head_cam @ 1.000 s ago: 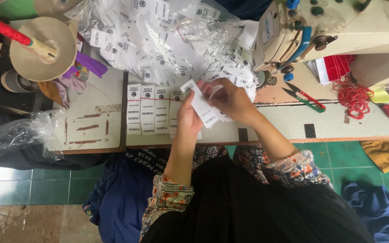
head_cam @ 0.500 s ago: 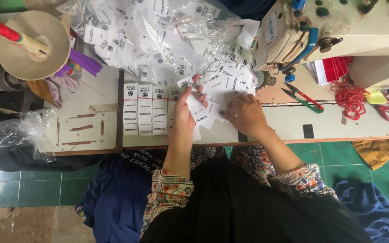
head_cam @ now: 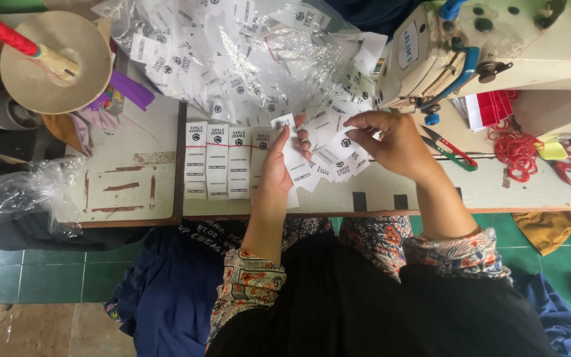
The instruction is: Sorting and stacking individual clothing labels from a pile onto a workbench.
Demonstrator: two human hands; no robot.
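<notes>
Four label stacks already aligned; left hand grips labels, right hand pinches one; big loose pile remains unsorted.

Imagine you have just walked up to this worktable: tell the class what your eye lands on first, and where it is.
First, the heap of white fabric labels spilling from clear plastic at the table's far middle. Below it, the left hand holds a small stack of labels while the right hand picks among loose ones. A neat row of sorted labels lies left of the hands, and a cream sewing machine stands on the right.
</notes>
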